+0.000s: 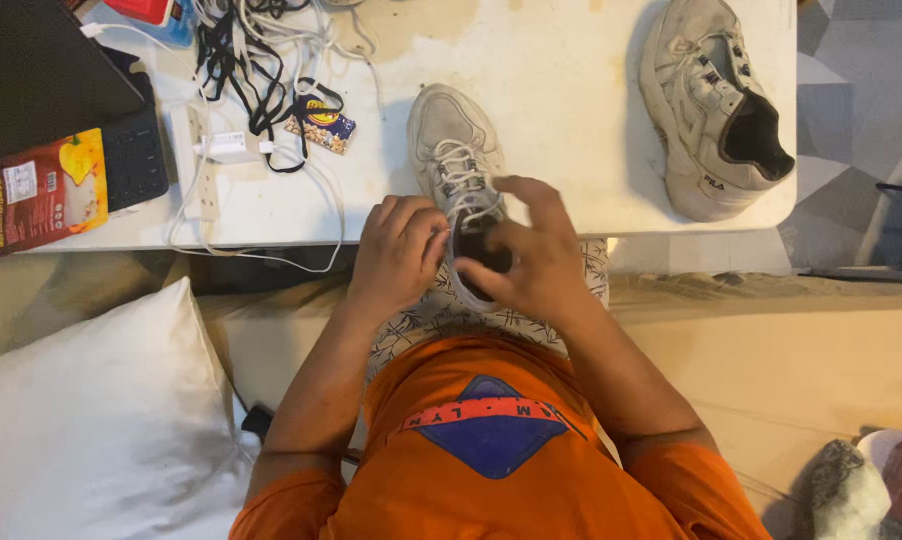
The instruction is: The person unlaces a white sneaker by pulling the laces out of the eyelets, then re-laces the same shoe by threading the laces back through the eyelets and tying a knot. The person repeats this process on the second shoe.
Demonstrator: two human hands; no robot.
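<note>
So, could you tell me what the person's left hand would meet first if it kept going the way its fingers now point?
The left hand points toward the laced sneaker and already seems to touch its laces, so the shoe comes first. Past that would be the right hand, though depth is unclear.

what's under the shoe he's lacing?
The laced shoe rests toe-first on the white table, its heel end past the table edge. The left hand and right hand cover the heel, so what lies beneath it is hidden; patterned fabric shows just below.
</note>
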